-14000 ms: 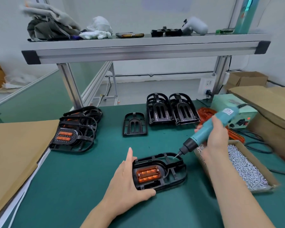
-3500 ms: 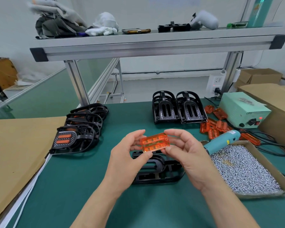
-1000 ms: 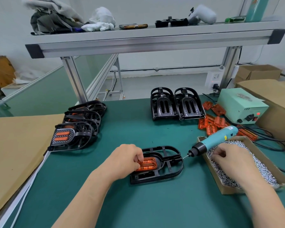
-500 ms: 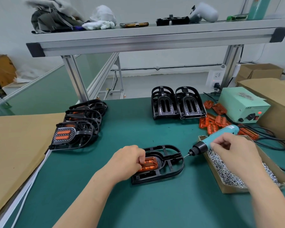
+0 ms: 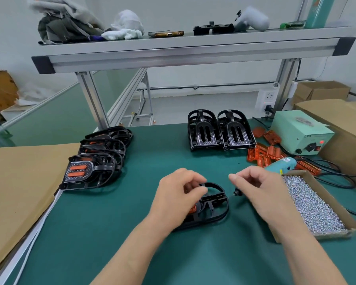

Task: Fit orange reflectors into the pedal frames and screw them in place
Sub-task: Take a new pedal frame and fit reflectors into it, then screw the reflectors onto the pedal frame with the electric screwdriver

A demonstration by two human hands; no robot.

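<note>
A box (image 5: pixel 294 173) at right holds a heap of silver screws (image 5: pixel 312 204). Behind it, loose spares (image 5: pixel 265 153) lie beside a green unit (image 5: pixel 296 132) marked "LED" (red lamp lit). Two empty shells (image 5: pixel 220 132) stand farther back, and finished pedals (image 5: pixel 97 163) sit at left. The screwdriver (image 5: pixel 282 163) lies half hidden under the right hand (image 5: pixel 261 190), whose thumb and forefinger pinch together; on what, I cannot tell. Apart from it, the left hand (image 5: pixel 179 194) grips the frame (image 5: pixel 214 208) mid-mat, covering most of its reflector (image 5: pixel 193 208).
</note>
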